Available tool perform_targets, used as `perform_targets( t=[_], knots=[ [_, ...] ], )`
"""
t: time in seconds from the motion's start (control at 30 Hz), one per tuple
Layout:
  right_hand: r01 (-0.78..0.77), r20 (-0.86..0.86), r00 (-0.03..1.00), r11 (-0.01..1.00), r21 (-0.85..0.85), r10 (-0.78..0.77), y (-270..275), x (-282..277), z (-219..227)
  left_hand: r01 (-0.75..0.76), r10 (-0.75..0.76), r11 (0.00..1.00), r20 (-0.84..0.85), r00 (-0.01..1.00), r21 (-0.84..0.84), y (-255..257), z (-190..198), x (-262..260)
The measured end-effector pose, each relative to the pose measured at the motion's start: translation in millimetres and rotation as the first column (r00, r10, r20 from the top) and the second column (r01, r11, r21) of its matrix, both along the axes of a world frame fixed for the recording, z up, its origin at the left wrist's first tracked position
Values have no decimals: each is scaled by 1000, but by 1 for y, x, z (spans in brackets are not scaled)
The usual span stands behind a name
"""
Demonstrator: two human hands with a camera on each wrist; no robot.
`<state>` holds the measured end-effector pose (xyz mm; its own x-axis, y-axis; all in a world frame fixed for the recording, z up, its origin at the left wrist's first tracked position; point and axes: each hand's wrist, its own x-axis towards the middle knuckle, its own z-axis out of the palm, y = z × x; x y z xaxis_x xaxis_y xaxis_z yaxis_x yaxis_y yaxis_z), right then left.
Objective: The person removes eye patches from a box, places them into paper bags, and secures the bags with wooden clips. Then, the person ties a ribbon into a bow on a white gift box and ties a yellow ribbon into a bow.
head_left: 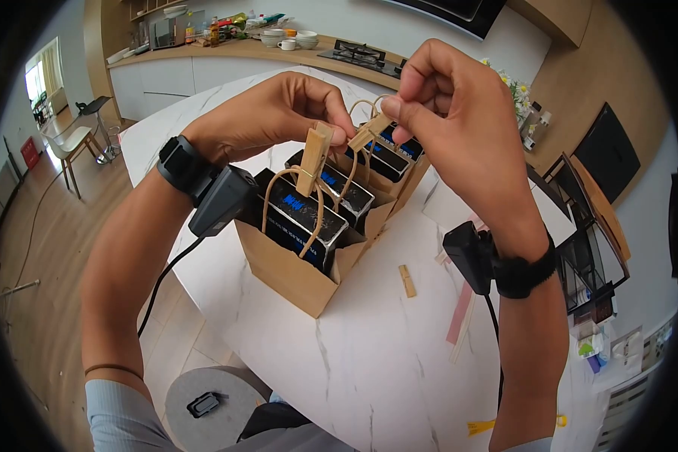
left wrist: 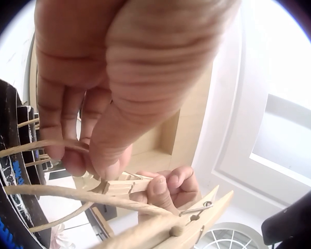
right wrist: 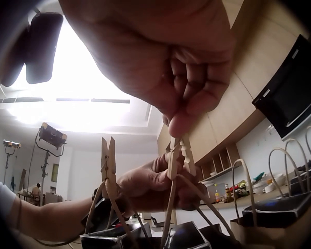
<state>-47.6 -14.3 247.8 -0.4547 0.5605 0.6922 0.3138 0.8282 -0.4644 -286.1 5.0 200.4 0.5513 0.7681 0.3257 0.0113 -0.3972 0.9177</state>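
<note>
My right hand pinches the legs of a wooden clothespin between thumb and fingertips. The front of that clothespin sits at the twisted paper handles of the second bag. Beside it, my left hand pinches those handles near their top. A second clothespin stands upright, clipped on the handles of the nearest brown paper bag. Inside this bag is a black box with blue marks. Another black box stands in the bag behind it.
More bags with black boxes stand farther back in the row. A loose clothespin and pink strips lie on the white marbled table. Black mesh trays stand at the right, and a grey stool at the lower left.
</note>
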Motion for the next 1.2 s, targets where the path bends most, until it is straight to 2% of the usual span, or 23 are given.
perform_targets(
  t=[0.1, 0.2, 0.33, 0.4, 0.6, 0.73, 0.77, 0.8, 0.83, 0.9, 0.93, 1.0, 1.1, 1.13, 1.2],
  knots=[
    [-11, 90, 996, 1000, 26, 9, -1, 0, 5, 5, -5, 1000, -6, 1000, -10, 0, 1, 1],
    [-57, 119, 992, 998, 39, 52, -1, -1, 9, 22, -21, 1000, -20, 1000, 10, 1, 3, -2],
    [-28, 122, 992, 998, 50, 22, 2, -6, 6, -7, 7, 1000, -8, 1000, 10, 3, 0, 0],
    [-34, 150, 989, 975, 219, 1, 7, -8, 3, -10, 10, 1000, 18, 1000, 26, 4, -1, -1],
    [-50, 218, 976, 967, 251, -6, 17, -10, 3, 6, -5, 997, 13, 1000, -83, 0, 2, 2],
    [-50, 291, 957, 976, 212, -14, 7, -13, 23, -1, 4, 996, 33, 999, -92, 6, 0, 0],
    [-22, 386, 922, 1000, -3, 21, -11, -12, 44, -12, 14, 997, 36, 999, -81, 6, 0, -1],
    [26, 468, 880, 976, -215, 79, -21, -12, 53, -23, 26, 997, 39, 999, -71, 5, 0, -2],
    [26, 467, 881, 975, -219, 81, -22, -15, 51, -23, 26, 997, 38, 999, -76, 5, -1, -1],
    [186, 389, 915, 967, -172, -106, -25, -25, 46, -69, 68, 997, 30, 997, 34, 3, -3, 0],
    [188, 388, 915, 966, -176, -107, -26, -22, 41, -67, 66, 997, 29, 997, 31, 0, -2, 0],
    [89, 311, 943, 991, 102, -117, -27, -14, 27, -60, 59, 997, 20, 998, 40, -2, 1, 0],
    [72, 262, 959, 988, 136, -106, -27, -13, 21, -66, 67, 993, -3, 998, 101, -6, 1, 3],
    [74, 261, 959, 988, 133, -107, -22, -12, 21, -78, 81, 988, -17, 997, 130, -9, 2, 3],
    [-41, 234, 970, 992, -116, 67, -9, -10, 24, -96, 109, 981, -68, 992, 167, -10, 4, 3]
  ],
)
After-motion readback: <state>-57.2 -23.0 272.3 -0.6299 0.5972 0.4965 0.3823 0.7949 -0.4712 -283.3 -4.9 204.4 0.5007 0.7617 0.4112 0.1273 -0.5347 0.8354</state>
